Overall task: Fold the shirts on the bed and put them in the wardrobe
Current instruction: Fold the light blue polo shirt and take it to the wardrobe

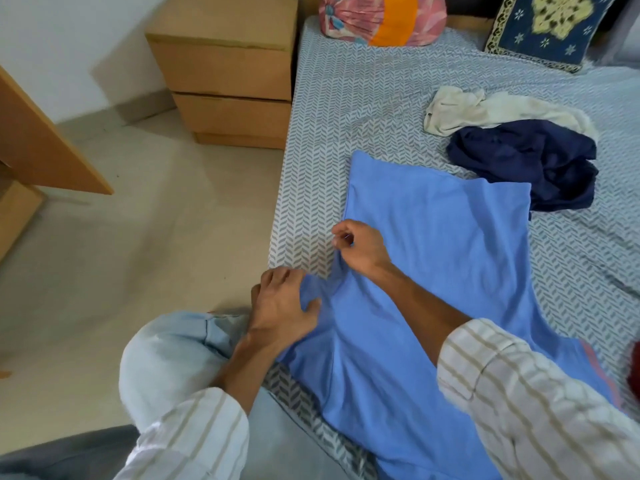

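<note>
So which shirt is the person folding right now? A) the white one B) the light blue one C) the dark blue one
B: both hands, the left hand and the right hand, hold the edge of the light blue shirt, while the dark blue one and the white one lie crumpled farther up the bed.

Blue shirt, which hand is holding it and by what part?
Both: the right hand pinches the blue shirt at its left edge; the left hand grips its near-left corner.

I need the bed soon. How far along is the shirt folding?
Early. No folded shirt shows. Both hands work the light blue shirt: right hand pinches its edge, left hand grips the sleeve. The navy shirt and white shirt lie crumpled.
</note>
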